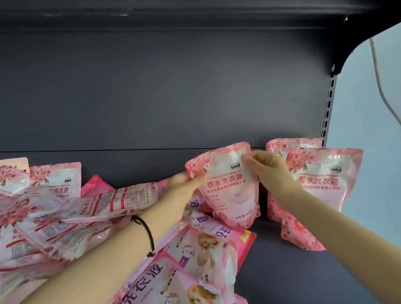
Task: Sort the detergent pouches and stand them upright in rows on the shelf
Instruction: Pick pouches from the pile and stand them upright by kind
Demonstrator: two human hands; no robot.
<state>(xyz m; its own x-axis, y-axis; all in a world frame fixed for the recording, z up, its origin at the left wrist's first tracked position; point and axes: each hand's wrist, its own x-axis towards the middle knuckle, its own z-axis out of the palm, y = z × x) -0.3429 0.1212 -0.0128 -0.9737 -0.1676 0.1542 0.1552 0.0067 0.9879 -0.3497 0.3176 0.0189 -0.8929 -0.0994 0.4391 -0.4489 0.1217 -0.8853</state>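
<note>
A pink floral detergent pouch (229, 193) stands upright near the back of the dark shelf (295, 266). My left hand (186, 186) pinches its upper left edge and my right hand (268, 166) pinches its upper right edge. To its right, two matching pink pouches stand upright one behind the other, the front pouch (322, 198) and the rear pouch (293, 145). Pouches with purple lettering and a baby picture (173, 297) lie flat under my left forearm. A heap of pink floral pouches (35, 220) lies jumbled at the left.
The shelf's grey back panel (163, 93) rises behind the pouches and an upper shelf (177, 4) overhangs. A slotted upright (328, 109) marks the right end of the shelf. Beyond it is a pale wall with a hanging cable (385, 95).
</note>
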